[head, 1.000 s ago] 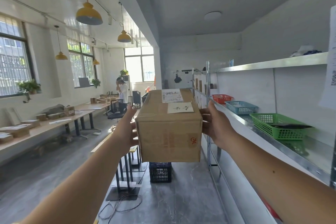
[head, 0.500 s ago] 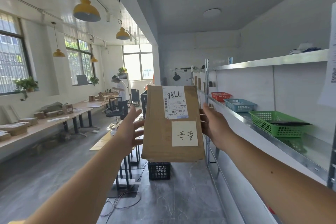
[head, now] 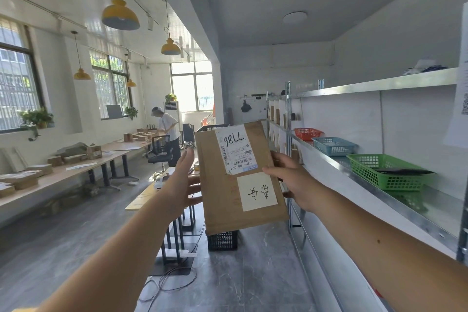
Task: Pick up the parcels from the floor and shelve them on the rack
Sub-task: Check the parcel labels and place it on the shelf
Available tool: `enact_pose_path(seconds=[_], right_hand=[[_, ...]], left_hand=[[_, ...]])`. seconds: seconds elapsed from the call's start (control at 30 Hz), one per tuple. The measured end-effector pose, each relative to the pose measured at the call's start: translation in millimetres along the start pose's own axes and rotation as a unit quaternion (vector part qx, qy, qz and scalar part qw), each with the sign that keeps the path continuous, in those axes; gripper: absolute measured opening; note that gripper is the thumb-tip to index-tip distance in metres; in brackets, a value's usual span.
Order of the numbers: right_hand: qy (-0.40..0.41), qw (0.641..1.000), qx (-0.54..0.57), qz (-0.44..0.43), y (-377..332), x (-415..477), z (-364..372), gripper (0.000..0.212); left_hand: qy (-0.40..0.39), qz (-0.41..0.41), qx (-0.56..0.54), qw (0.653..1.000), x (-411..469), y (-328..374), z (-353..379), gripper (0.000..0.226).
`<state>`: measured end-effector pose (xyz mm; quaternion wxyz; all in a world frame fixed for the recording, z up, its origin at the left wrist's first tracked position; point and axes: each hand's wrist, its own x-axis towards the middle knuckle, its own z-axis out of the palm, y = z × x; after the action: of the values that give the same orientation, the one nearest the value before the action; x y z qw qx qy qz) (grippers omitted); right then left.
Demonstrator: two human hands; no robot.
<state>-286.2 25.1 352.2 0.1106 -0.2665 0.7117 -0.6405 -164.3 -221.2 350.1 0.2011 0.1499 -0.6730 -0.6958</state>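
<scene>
We hold the parcel (head: 238,177) upright, right hand (head: 291,182) gripping its edge, left hand (head: 182,185) spread flat against it (stiff cardboard, seemingly light).

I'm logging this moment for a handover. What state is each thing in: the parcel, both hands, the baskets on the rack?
parcel: held in the air, tilted, label side facing the camera
right hand: gripping the parcel's right edge
left hand: open, fingers spread, at the parcel's left edge
green basket: on the rack shelf, holds something dark
blue basket: on the shelf
red basket: on the shelf
</scene>
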Motion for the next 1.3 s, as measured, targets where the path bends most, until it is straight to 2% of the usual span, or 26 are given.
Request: enact_pose_path(seconds=[0.07, 0.17, 0.23, 0.3, 0.4, 0.53, 0.7, 0.9, 1.1, 1.3], right_hand=[[-0.046, 0.999, -0.015, 0.024, 0.6, -0.3, -0.9, 0.066], [-0.101, 0.994, -0.019, 0.048, -1.2, -3.3, -0.7, 0.086], [-0.135, 0.989, -0.039, 0.051, -3.5, -6.2, -0.3, 0.095], [-0.167, 0.982, -0.064, 0.06, -4.7, -8.1, -0.8, 0.097], [-0.203, 0.973, -0.055, 0.09, -1.7, -9.7, -2.7, 0.089], [-0.214, 0.973, -0.037, 0.08, 3.5, -8.3, -4.9, 0.084], [-0.145, 0.988, -0.004, 0.043, 3.6, -8.2, -2.8, 0.072], [-0.072, 0.996, 0.045, 0.013, 11.8, -4.8, -11.5, 0.048], [0.066, 0.995, 0.055, -0.044, 10.8, 2.4, -9.2, 0.036], [0.128, 0.982, 0.104, -0.092, 3.2, 2.4, -8.1, 0.044]], left_hand=[[-0.011, 0.006, 0.002, 1.0, -2.5, 1.6, 2.5, 0.095], [0.012, 0.017, 0.0, 1.0, -5.3, 5.1, 8.3, 0.079], [0.031, 0.022, 0.005, 0.999, -5.5, 6.1, 10.4, 0.076], [0.042, 0.035, 0.028, 0.998, -6.7, 6.5, 11.9, 0.075], [0.037, 0.057, 0.089, 0.994, -12.7, 9.8, 13.6, 0.073], [0.016, 0.091, 0.11, 0.99, -18.7, 11.9, 15.6, 0.08], [0.043, 0.105, 0.097, 0.989, -18.4, 17.1, 13.3, 0.084], [0.104, 0.145, 0.084, 0.98, -19.2, 14.2, 12.4, 0.056], [0.176, 0.149, 0.029, 0.973, -21.5, 14.0, 15.2, 0.042], [0.191, 0.169, -0.01, 0.967, -25.0, 5.8, 9.3, 0.028]])
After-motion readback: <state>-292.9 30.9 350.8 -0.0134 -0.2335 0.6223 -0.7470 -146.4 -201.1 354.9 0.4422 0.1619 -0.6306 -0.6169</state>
